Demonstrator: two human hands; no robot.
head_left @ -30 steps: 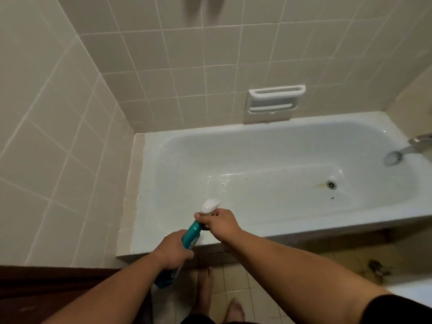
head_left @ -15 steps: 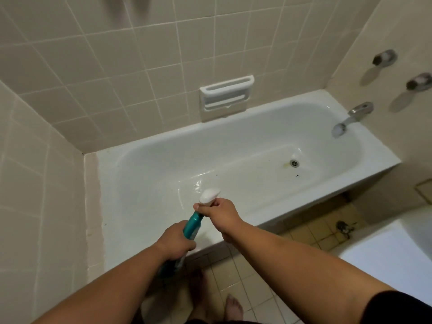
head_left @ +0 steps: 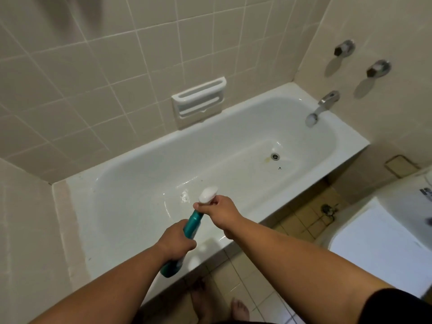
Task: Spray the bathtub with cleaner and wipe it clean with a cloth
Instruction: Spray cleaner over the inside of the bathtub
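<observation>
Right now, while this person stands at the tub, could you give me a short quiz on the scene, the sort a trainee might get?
1. True or false: a cloth lies inside the white enamel bathtub.
2. Multiple choice: the left hand grips the body of the teal plastic spray bottle. What does the right hand grip?
A. the same bottle's top, just under its white spray head
B. a sponge
C. a cloth
3. Fill in the blank: the small round metal fitting in the tub floor is the ___.

Key:
1. False: no cloth is in view.
2. A
3. drain
</observation>
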